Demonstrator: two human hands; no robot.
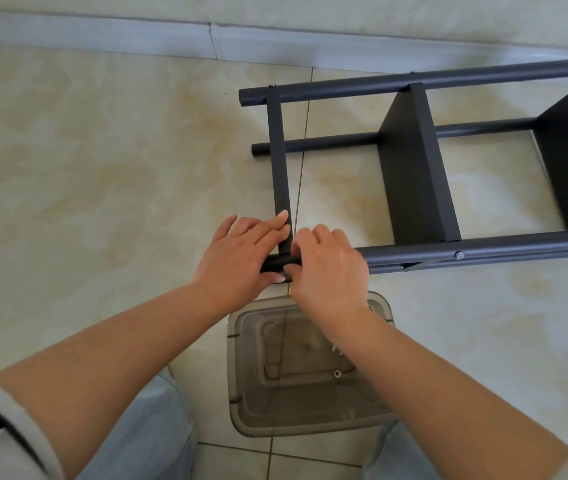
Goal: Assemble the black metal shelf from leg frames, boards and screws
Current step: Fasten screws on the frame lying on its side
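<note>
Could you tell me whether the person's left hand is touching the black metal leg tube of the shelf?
Touching: in the head view, the left hand wraps its thumb under the black metal leg tube.

The tiled floor [102,161] carries the shelf [417,161], lying on its side beyond and right of the hands, and a clear tub [241,403] under the wrists, a nut [337,373] inside.

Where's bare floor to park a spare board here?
Free: tiles left of the shelf frame, from the baseboard down to the left hand. Crowded: near leg end, both hands, right hand, plus clear plastic box beneath.
</note>
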